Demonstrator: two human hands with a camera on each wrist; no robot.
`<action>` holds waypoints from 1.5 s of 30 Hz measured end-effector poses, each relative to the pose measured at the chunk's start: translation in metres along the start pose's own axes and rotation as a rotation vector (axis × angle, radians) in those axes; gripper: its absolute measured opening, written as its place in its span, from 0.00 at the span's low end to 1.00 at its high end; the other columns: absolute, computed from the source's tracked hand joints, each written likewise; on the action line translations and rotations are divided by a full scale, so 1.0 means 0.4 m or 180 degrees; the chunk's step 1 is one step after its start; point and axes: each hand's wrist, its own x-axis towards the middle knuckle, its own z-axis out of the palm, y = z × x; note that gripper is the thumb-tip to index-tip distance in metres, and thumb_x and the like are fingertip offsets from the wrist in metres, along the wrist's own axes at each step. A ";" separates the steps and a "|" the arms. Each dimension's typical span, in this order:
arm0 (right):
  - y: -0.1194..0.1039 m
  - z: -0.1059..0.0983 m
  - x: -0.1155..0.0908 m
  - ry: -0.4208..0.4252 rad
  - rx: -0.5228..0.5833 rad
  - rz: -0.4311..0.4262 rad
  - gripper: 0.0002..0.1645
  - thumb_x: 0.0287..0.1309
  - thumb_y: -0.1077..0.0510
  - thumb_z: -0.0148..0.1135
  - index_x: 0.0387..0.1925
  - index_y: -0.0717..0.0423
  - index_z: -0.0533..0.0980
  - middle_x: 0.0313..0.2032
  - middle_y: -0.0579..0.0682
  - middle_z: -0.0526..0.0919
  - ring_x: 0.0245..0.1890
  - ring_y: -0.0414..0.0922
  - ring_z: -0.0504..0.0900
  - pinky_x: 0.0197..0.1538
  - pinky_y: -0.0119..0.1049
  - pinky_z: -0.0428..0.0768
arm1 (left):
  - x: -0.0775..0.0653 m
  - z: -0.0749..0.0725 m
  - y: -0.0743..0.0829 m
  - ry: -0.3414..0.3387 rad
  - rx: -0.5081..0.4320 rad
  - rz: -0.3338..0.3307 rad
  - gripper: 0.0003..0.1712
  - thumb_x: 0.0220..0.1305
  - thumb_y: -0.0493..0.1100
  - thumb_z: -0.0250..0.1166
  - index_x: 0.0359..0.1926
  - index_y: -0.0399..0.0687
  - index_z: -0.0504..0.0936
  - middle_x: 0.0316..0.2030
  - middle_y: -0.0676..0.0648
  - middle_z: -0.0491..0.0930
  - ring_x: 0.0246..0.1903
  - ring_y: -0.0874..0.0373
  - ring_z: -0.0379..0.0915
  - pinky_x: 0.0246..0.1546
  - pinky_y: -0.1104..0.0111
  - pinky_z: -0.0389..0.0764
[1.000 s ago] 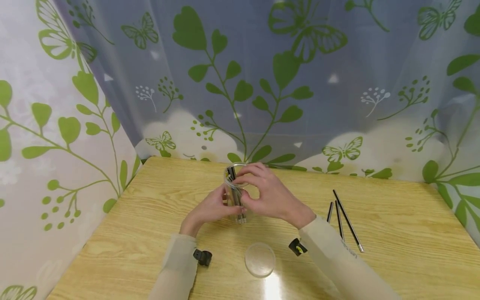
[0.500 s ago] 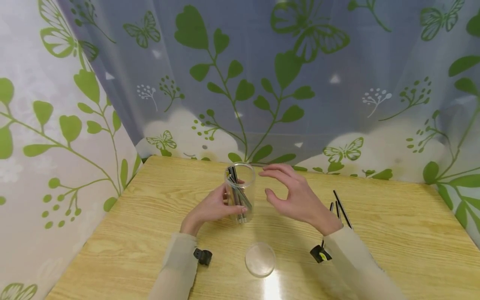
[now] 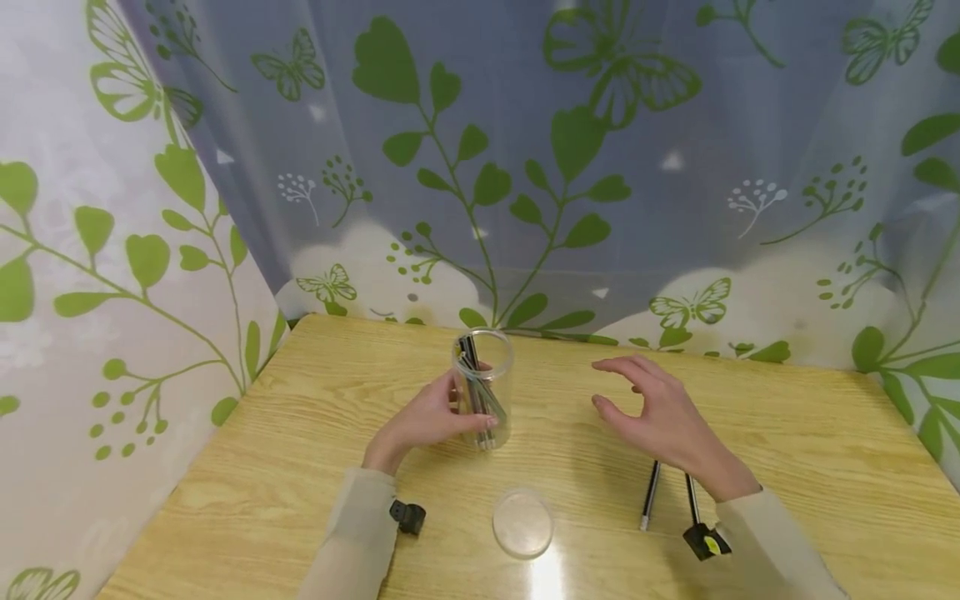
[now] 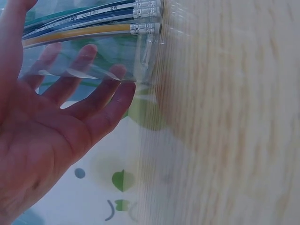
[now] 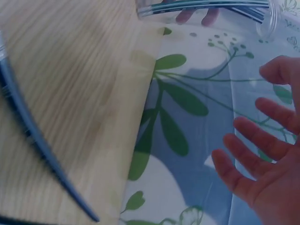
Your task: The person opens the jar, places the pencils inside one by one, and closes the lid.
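A clear jar (image 3: 501,402) stands upright near the back of the table, with several dark pencils (image 3: 480,408) leaning inside. My left hand (image 3: 422,414) holds it around its left side, thumb across the front. The left wrist view shows the pencils' (image 4: 84,33) metal ends, one of them yellow, behind the clear wall, and the left hand's spread fingers along it. Apart from the jar, my right hand (image 3: 663,417) hovers to the right with fingers bent loosely and nothing between them. Under it lie loose pencils (image 3: 650,497), partly hidden by the hand and wrist.
A round clear lid (image 3: 522,523) lies flat on the wooden table (image 3: 300,467), in front of the jar. A patterned curtain (image 3: 480,167) hangs along the back edge, and another closes off the left side. Small black cameras (image 3: 407,517) sit at both wrists.
My right hand has left the jar's mouth and moved right, over the loose pencils. One pencil now leans farther right inside the jar. The left hand has stayed in place.
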 end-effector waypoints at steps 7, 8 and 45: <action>0.070 -0.030 -0.060 -0.0296 -0.0204 0.0617 0.27 0.68 0.49 0.64 0.64 0.56 0.76 0.56 0.61 0.83 0.54 0.60 0.81 0.45 0.55 0.83 | 0.004 0.004 -0.005 0.0021 0.0032 -0.0005 0.42 0.61 0.50 0.76 0.73 0.71 0.66 0.58 0.46 0.80 0.58 0.48 0.78 0.54 0.56 0.85; 0.080 -0.034 -0.067 -0.0329 -0.0236 0.0675 0.27 0.69 0.49 0.64 0.64 0.56 0.76 0.56 0.62 0.83 0.54 0.61 0.81 0.45 0.56 0.83 | 0.004 0.004 -0.006 0.0021 0.0043 -0.0005 0.42 0.61 0.50 0.76 0.72 0.71 0.66 0.58 0.46 0.79 0.58 0.48 0.78 0.55 0.55 0.84; 0.270 -0.072 -0.118 -0.0872 -0.0597 0.1384 0.27 0.54 0.66 0.68 0.55 0.74 0.74 0.34 0.65 0.87 0.32 0.57 0.85 0.34 0.53 0.84 | 0.001 0.000 -0.005 0.0008 0.0077 -0.0043 0.44 0.61 0.52 0.75 0.75 0.68 0.64 0.58 0.46 0.80 0.58 0.48 0.78 0.53 0.56 0.85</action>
